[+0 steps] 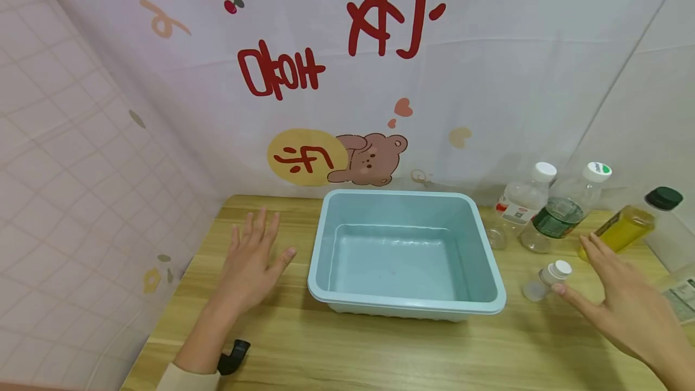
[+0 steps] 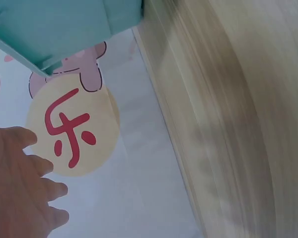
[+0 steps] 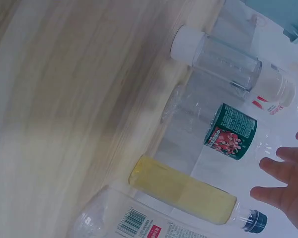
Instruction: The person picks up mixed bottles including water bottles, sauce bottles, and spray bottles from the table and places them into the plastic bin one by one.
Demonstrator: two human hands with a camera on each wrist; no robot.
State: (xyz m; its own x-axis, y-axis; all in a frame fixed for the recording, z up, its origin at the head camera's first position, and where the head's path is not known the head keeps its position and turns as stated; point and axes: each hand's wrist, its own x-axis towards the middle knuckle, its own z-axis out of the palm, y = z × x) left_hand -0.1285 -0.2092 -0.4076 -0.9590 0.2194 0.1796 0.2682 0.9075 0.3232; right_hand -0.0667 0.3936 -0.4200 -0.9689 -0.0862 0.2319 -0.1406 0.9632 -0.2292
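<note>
A light blue plastic basin stands on the wooden table between the two hands. To its left my left hand is held with fingers spread, holding nothing. My right hand reaches in from the right, fingers extended and thumb overlapping the cap of a small clear bottle with a white lid. Beyond that hand stands a bottle of yellow liquid with a dark cap. Beside it are a clear bottle with a green label and a white-capped bottle with a red-and-white label.
Another large clear bottle with a barcode label is at the right edge. A small black object lies near the left forearm. A printed cloth hangs behind the table, and a checked cloth covers the left side.
</note>
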